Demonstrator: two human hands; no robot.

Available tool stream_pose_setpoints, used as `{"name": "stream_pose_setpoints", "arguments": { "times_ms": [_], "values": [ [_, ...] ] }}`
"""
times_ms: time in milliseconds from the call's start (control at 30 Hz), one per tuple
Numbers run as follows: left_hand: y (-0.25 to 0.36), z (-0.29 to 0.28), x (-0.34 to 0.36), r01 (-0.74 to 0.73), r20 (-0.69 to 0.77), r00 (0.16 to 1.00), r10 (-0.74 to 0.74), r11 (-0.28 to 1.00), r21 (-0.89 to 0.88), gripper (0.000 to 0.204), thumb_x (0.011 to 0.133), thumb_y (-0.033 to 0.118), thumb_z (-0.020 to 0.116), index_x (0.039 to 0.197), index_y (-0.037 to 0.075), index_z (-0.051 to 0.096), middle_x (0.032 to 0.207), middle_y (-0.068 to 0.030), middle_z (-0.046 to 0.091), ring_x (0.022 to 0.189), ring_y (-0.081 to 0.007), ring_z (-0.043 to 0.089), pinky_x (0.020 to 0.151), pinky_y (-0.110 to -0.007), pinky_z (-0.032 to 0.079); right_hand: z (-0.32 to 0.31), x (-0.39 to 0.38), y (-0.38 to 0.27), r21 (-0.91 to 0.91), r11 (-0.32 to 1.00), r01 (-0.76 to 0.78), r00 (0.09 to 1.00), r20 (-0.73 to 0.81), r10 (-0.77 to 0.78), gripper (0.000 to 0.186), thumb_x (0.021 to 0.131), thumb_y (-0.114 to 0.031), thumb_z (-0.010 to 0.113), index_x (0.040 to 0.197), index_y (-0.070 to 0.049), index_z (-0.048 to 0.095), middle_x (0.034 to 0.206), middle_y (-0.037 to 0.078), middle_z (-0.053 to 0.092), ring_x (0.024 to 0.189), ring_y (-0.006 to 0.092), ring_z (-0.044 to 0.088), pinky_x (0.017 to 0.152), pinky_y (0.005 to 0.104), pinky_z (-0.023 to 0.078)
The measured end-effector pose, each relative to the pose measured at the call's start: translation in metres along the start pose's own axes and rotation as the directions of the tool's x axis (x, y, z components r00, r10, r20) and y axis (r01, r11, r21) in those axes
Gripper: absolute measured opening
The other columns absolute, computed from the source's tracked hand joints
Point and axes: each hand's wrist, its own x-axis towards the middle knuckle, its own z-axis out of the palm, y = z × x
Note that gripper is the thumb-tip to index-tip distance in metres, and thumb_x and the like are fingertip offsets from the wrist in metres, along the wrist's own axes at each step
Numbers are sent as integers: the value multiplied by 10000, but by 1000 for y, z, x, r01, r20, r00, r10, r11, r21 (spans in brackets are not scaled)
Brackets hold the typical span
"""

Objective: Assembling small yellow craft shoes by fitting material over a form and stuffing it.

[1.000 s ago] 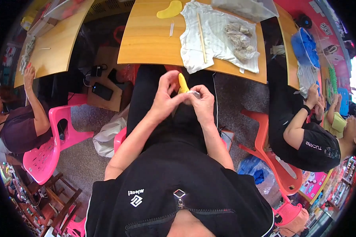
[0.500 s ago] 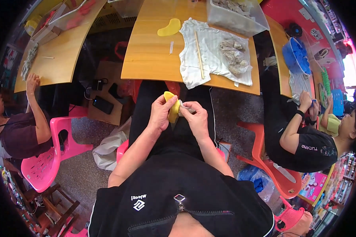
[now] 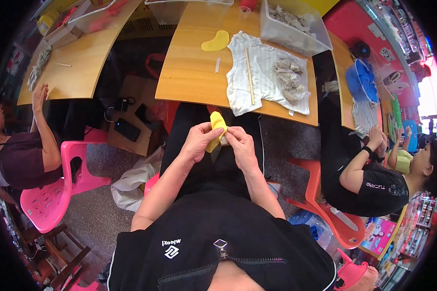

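Above my lap, a soft-looking yellow piece (image 3: pixel 217 121) is held between both hands. My left hand (image 3: pixel 197 143) pinches its left side with thumb and fingers. My right hand (image 3: pixel 242 146) is closed at its right edge, where a small whitish lump (image 3: pixel 224 140) shows partly behind the fingers. On the table ahead lies a flat, curved yellow piece (image 3: pixel 215 41), with a narrow whitish strip (image 3: pixel 217 65) below it. To their right is a spread white cloth (image 3: pixel 240 53). A thin wooden stick (image 3: pixel 250 77) and greyish lumps that look plastic-wrapped (image 3: pixel 290 80) rest on it.
A translucent bin (image 3: pixel 301 41) of greyish pieces stands at the table's far right. People work on both sides, beside a pink chair (image 3: pixel 70 184) and an orange chair (image 3: pixel 310 194). A blue-filled tub (image 3: pixel 361 80) stands on the right table. A white bag (image 3: pixel 131 186) lies on the floor.
My fingers have shifted on the yellow piece, which has turned and now looks folded over near its top. My view has moved slightly, so the table appears lower and further right.
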Motion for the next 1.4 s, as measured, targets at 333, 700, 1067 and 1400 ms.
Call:
{"name": "stream_pose_setpoints", "arguments": {
  "times_ms": [333,700,1067,1400],
  "values": [
    [0,-11,5,115,98,986,-134,978,175,265,780,97,739,1000,-5,630,891,-47,660,773,-100,623,697,-235,505,8,7,-4,-404,914,30,975,-190,-116,205,764,44,616,934,-29,530,782,-9,539,672,43,521,593,195,443],
    [1,-5,4,31,-48,998,-39,987,-157,219,854,162,669,984,-8,621,862,-54,647,728,-115,624,654,-230,519,11,2,-10,146,985,-91,989,-105,106,121,858,-24,618,975,6,624,949,29,590,827,83,567,703,195,466],
    [-2,-4,2,-79,17,997,78,994,69,223,869,197,657,932,-16,636,799,-40,639,662,-82,591,580,-233,506,8,-2,-4,-295,928,230,971,-1,-241,137,839,-8,629,966,41,634,961,70,547,844,126,564,693,226,480],
    [-11,-5,4,-15,1,1000,15,1000,1,211,863,177,662,921,-25,639,808,-54,651,656,-95,605,591,-230,516,7,-6,-5,-231,965,123,966,-195,-169,109,845,-42,647,938,14,633,871,37,602,781,87,570,708,212,474]
  ]
}}
